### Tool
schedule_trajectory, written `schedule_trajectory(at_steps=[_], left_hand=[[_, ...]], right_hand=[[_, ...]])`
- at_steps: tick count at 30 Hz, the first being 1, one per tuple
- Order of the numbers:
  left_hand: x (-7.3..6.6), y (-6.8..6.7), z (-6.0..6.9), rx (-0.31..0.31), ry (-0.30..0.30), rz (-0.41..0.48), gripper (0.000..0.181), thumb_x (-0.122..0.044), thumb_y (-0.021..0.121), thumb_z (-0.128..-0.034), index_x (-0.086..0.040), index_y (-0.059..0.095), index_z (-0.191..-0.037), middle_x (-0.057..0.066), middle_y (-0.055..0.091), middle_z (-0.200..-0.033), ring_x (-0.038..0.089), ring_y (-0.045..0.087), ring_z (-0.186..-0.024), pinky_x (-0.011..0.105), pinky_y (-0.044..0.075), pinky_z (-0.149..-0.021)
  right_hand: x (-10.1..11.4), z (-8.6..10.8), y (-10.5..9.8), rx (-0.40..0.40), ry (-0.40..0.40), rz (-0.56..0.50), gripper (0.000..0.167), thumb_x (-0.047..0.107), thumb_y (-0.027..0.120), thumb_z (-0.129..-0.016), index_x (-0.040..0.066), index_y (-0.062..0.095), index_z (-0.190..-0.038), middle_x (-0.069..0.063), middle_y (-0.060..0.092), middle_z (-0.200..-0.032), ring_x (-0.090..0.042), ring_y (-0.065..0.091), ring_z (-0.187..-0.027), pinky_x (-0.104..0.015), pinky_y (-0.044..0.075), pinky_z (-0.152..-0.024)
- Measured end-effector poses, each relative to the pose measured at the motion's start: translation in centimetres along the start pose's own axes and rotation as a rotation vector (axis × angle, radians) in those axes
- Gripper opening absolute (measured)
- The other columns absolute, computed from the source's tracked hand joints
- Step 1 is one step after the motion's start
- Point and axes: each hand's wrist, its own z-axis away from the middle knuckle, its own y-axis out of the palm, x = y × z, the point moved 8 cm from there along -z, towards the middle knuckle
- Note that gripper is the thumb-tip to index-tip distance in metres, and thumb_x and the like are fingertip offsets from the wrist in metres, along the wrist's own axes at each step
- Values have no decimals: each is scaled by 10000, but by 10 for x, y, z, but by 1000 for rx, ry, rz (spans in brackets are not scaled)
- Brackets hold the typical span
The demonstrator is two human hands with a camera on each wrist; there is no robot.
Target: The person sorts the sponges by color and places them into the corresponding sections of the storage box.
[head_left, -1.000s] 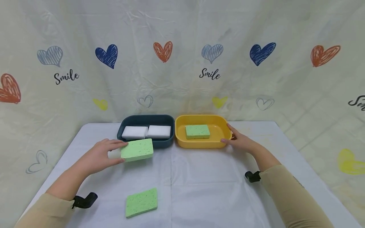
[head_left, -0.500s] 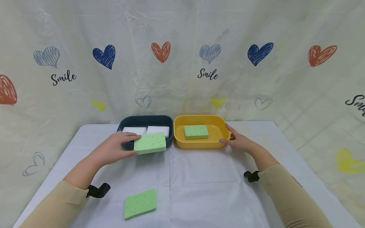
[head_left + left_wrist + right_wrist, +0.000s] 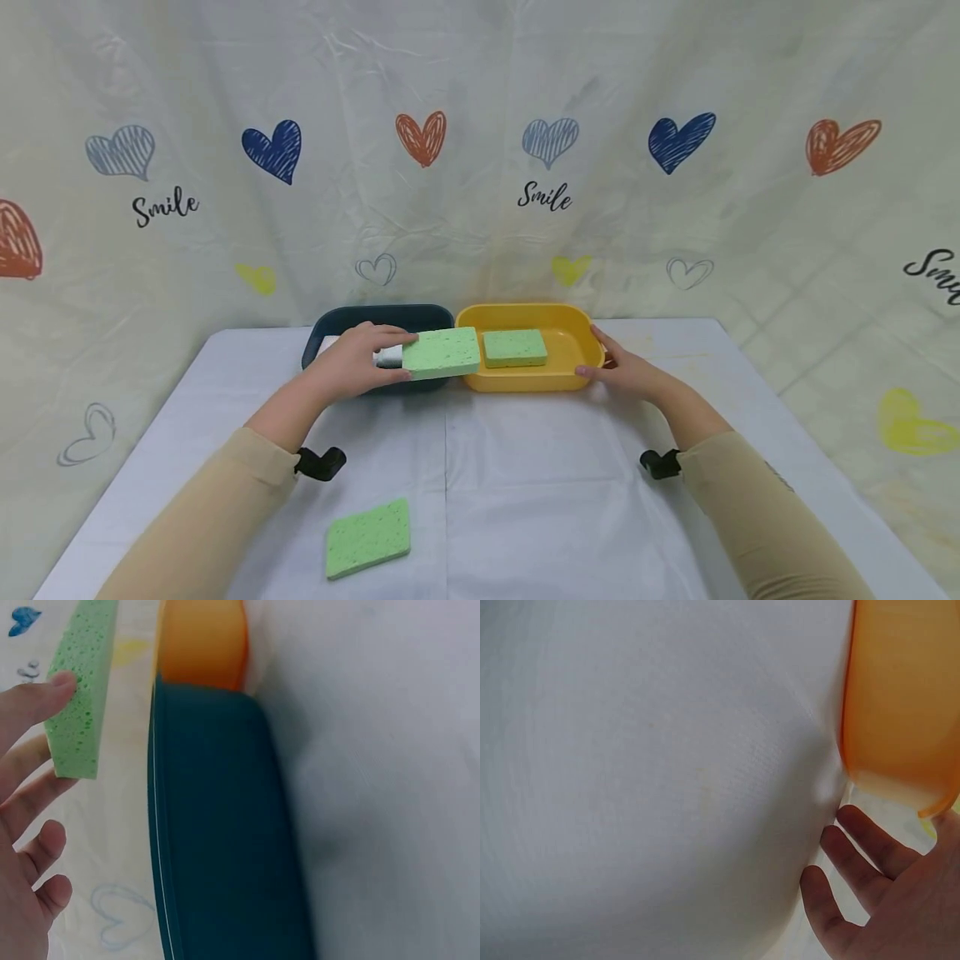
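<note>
My left hand (image 3: 358, 360) pinches a green sponge (image 3: 441, 353) by its left end, thumb in front. The sponge is held above the seam between a dark blue tray (image 3: 390, 315) and a yellow tray (image 3: 525, 382). In the left wrist view the same sponge (image 3: 79, 697) sits between thumb and fingers, the other fingers free. My right hand (image 3: 633, 371) grips the yellow tray's right end, thumb at the front; its other fingers spread below the tray wall (image 3: 904, 697). A second green sponge (image 3: 515, 347) lies in the yellow tray. White blocks in the dark tray are mostly hidden.
Another green sponge (image 3: 368, 539) lies near the front of the white-covered table (image 3: 540, 500). Behind the trays hangs a pale curtain (image 3: 480, 233) printed with hearts. The two trays stand side by side at the table's back edge.
My left hand has carried the green sponge to the right and back, from in front of the dark tray to the yellow tray's left end. The right hand stays on the yellow tray.
</note>
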Motion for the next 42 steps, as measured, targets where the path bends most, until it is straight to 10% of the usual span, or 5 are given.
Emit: schedule_trajectory(at_steps=[23, 42], left_hand=[[-68, 65, -124, 104, -8, 63, 596, -478, 748, -860, -377, 555, -1414, -85, 518, -1459, 202, 409, -1391, 422, 335, -1135], [-103, 93, -161, 189, -101, -47, 605, -461, 733, -878, -331, 542, -1438, -51, 536, -1449, 236, 450, -1350, 447, 307, -1137]], right_hand=[[1, 3, 0, -14, -11, -15, 999, 579, 614, -918, 283, -48, -1605, -271, 404, -1471, -406, 418, -1308, -649, 277, -1104], [-2, 3, 0, -22, -13, -42, 991, 569, 622, -916, 282, -26, -1608, -248, 429, -1465, -390, 426, -1314, -623, 284, -1114]])
